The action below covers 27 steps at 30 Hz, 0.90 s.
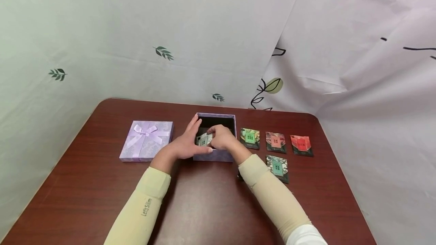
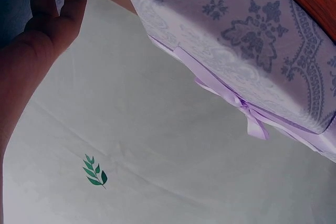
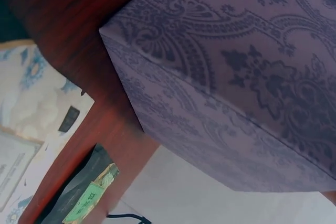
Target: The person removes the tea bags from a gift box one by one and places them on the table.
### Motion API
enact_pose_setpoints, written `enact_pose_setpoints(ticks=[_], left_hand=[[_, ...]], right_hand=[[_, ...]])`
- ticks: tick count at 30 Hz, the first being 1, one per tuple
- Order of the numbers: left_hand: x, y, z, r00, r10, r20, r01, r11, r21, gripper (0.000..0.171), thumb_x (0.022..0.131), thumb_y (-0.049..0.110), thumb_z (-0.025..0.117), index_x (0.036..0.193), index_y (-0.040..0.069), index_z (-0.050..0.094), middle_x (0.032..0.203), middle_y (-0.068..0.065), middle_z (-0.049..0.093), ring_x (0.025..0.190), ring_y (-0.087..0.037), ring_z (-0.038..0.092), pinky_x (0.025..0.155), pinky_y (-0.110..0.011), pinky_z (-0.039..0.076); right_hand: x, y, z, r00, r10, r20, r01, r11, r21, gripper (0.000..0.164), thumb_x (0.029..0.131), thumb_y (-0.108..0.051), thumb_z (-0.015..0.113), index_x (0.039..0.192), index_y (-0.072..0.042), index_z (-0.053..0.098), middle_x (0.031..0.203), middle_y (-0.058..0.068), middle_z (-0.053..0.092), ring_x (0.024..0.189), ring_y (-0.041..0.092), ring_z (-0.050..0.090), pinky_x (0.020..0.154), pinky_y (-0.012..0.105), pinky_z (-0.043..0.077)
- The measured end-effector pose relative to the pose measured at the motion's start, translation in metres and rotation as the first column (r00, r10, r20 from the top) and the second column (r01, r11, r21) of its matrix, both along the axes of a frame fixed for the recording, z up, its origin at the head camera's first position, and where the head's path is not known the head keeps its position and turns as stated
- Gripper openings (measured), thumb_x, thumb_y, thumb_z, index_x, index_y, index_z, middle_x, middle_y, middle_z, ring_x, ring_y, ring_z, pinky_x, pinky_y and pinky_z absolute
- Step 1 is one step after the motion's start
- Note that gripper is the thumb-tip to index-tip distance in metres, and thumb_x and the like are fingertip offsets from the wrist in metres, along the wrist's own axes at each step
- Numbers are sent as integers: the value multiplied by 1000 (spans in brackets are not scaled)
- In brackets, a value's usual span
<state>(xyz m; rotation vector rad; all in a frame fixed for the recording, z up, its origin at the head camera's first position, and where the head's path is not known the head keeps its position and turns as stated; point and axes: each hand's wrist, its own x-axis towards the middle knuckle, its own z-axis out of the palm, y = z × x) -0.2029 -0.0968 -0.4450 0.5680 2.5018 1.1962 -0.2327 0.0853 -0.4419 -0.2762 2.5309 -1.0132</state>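
Note:
An open lilac patterned box (image 1: 214, 156) with a dark inside stands mid-table. My right hand (image 1: 220, 138) reaches into it over the front wall and pinches a pale tea sachet (image 1: 203, 139) with a green label. My left hand (image 1: 186, 143) lies along the box's left side, fingers extended and thumb at the front rim. In the left wrist view, the fingers of that hand (image 2: 52, 22) stretch upward. The right hand is out of frame in the right wrist view, where the box's patterned wall (image 3: 220, 77) fills much of the picture.
Left of the box lies its lilac lid (image 1: 147, 141) with a ribbon bow. To the right are a yellow-green sachet (image 1: 250, 138), a pinkish sachet (image 1: 276, 141), a red sachet (image 1: 301, 145) and a white-flowered sachet (image 1: 277, 168). A dark item peeks out under the right forearm.

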Motion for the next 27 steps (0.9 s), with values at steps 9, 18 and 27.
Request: enact_pose_setpoints(ticks=[9, 18, 27], left_hand=[[-1, 0, -2, 1000, 3, 2, -3, 1000, -13, 119, 83, 50, 79, 161, 7, -1, 164, -1, -19, 148, -33, 12, 109, -53, 32], [-2, 1, 2, 1000, 2, -15, -2, 1000, -11, 118, 83, 47, 79, 160, 5, 1, 165, -4, -17, 149, -33, 9, 110, -53, 30], [0, 1, 2, 1000, 1, -15, -1, 1000, -26, 118, 83, 48, 79, 160, 5, 2, 165, -5, -17, 149, -32, 9, 111, -53, 28]], right_hand=[[6, 12, 8, 994, -38, -99, 28, 995, -97, 50, 75, -4, 85, 122, -8, 69, 98, 3, 66, 85, 21, 61, 69, 35, 51], [13, 25, 21, 994, -92, -67, 79, 981, -176, 50, 77, -2, 83, 124, -9, 69, 109, 7, 62, 95, 25, 59, 72, 39, 52], [19, 51, 25, 992, -120, -44, 105, 962, -253, 50, 77, -2, 83, 124, -9, 69, 108, 10, 60, 87, 24, 58, 69, 36, 51]])
